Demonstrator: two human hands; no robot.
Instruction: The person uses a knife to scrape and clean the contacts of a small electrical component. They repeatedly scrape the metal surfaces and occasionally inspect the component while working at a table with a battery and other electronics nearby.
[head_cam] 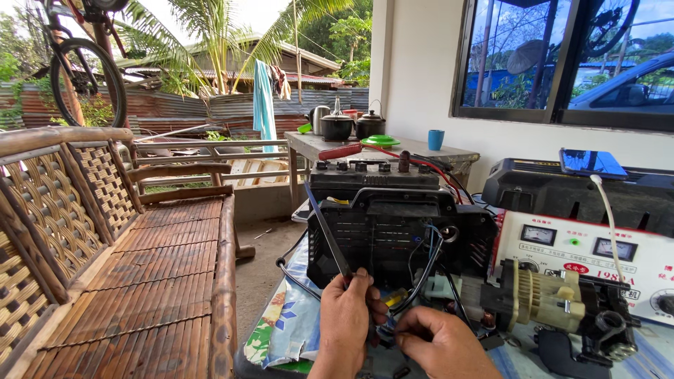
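My left hand point(349, 316) grips the handle of a thin metal probe or soldering iron point(325, 228) that slants up to the left in front of a black plastic housing point(393, 235). My right hand point(439, 340) pinches small wires point(394, 300) beside the left hand, below the housing. Blue and black wires point(427, 260) loop out of the housing toward both hands. A motor and pump assembly point(544, 302) lies just right of my right hand.
A black battery point(375, 177) with red clamp leads sits behind the housing. A white meter box point(597, 256) and a black case with a phone point(591, 163) stand at right. A bamboo bench point(133, 245) fills the left. A table with kettles point(351, 126) stands behind.
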